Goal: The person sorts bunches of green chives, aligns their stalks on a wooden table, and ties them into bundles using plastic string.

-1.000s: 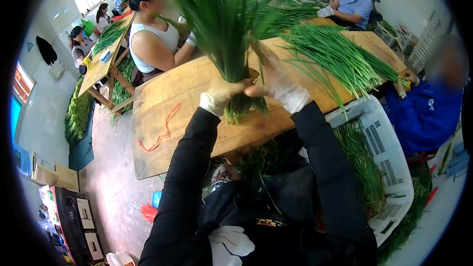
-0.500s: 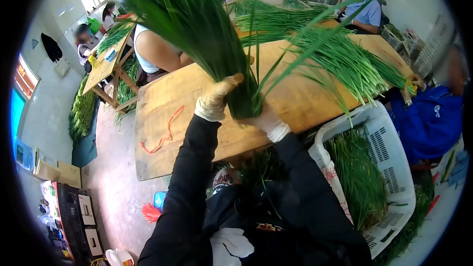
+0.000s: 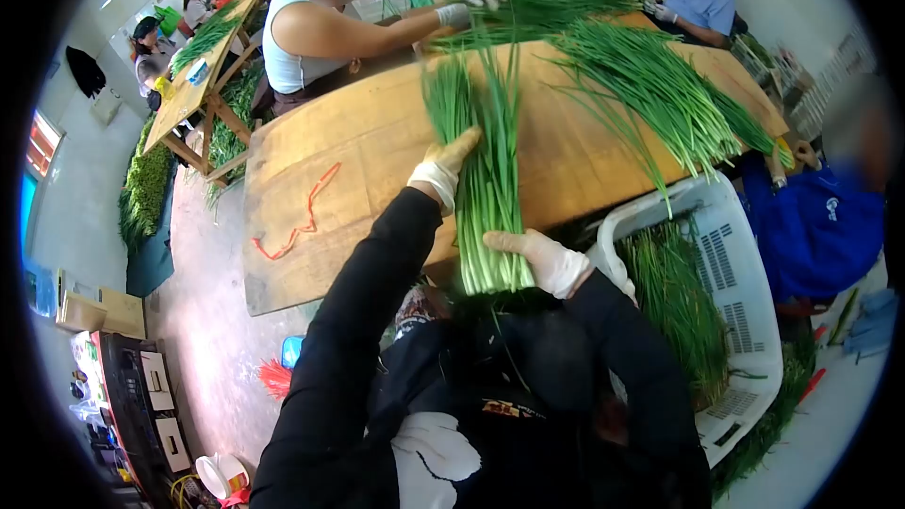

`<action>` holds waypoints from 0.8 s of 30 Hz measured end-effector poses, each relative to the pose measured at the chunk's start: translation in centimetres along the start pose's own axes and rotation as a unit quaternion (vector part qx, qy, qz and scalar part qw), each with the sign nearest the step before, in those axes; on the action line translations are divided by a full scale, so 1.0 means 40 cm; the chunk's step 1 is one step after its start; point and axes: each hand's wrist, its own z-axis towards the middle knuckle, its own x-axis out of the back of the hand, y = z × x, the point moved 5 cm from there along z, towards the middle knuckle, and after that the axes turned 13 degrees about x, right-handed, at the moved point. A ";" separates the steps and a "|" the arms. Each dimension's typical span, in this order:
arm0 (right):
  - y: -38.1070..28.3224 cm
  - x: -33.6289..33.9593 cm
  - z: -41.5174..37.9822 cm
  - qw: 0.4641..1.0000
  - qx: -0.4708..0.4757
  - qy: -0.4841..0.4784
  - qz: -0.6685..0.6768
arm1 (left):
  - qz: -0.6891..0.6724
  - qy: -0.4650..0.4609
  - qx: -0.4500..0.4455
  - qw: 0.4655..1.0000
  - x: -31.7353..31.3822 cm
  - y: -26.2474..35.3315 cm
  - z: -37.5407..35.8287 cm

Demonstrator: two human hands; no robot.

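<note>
A bunch of garlic chives (image 3: 492, 179) lies over the table's near edge, its pale stem ends toward me and its green leaves pointing away. My gloved left hand (image 3: 450, 162) is wrapped around the bunch from its left side, about halfway along. Near the stem ends, my gloved right hand (image 3: 550, 259) grips the right side, thumb on top and the other fingers partly hidden. A red tie string (image 3: 311, 217) lies loose on the wooden table (image 3: 368, 146) to the left. A larger pile of chives (image 3: 650, 94) spreads over the table's right part.
A white plastic crate (image 3: 759, 320) holding more chives stands at my right. A co-worker in a white top (image 3: 297, 38) reaches across the far pile with gloved hands. Someone in blue (image 3: 801, 226) sits at the right. Another wooden table (image 3: 193, 108) stands at the far left.
The bunch has come down from upright to lying over the table edge, stem ends toward me. My right hand has moved nearer my body. The co-worker's arms now reach over the far pile.
</note>
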 end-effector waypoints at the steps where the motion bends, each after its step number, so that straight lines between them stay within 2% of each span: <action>1: 0.035 0.041 0.010 0.999 -0.029 0.017 0.020 | 0.022 0.108 0.024 0.994 0.020 -0.033 -0.001; 3: 0.097 0.109 0.024 0.998 -0.004 0.055 0.017 | 0.042 0.177 -0.079 0.980 0.088 -0.081 0.080; 4: 0.093 0.102 0.016 0.997 0.009 0.055 0.052 | 0.040 0.178 -0.076 0.980 0.082 -0.081 0.046; 6: 0.087 0.081 0.001 0.990 0.024 0.036 0.134 | 0.033 0.040 -0.175 0.983 0.034 -0.066 -0.084; 8: 0.084 0.088 -0.022 0.993 0.019 0.044 0.112 | 0.037 0.006 -0.280 0.959 0.064 -0.094 -0.170; 10: 0.084 0.096 -0.041 0.994 0.018 0.050 0.094 | 0.018 0.069 -0.167 0.983 0.102 -0.125 -0.226; 12: 0.087 0.105 -0.054 0.997 0.015 0.033 0.066 | -0.007 0.083 -0.155 0.984 0.157 -0.189 -0.259; 13: 0.086 0.103 -0.060 0.997 0.014 0.032 0.066 | 0.020 0.111 -0.106 0.988 0.158 -0.212 -0.288; 15: 0.075 0.098 -0.076 0.998 0.032 0.047 0.038 | -0.053 0.001 -0.039 0.998 0.104 -0.245 -0.340; 18: 0.072 0.101 -0.094 0.997 0.042 0.055 0.030 | -0.069 -0.014 0.104 0.992 0.131 -0.366 -0.306; 19: 0.073 0.101 -0.098 0.997 0.040 0.057 0.030 | -0.071 -0.014 0.106 0.992 0.124 -0.368 -0.300; 21: 0.068 0.096 -0.099 0.998 0.048 0.047 0.007 | -0.092 -0.085 0.162 0.979 0.077 -0.368 -0.273; 23: 0.075 0.083 -0.089 0.997 0.040 0.070 0.009 | -0.095 -0.095 0.138 0.981 0.051 -0.354 -0.241; 24: 0.066 0.072 -0.086 0.984 0.061 0.095 -0.136 | -0.098 -0.105 0.113 0.983 0.037 -0.345 -0.224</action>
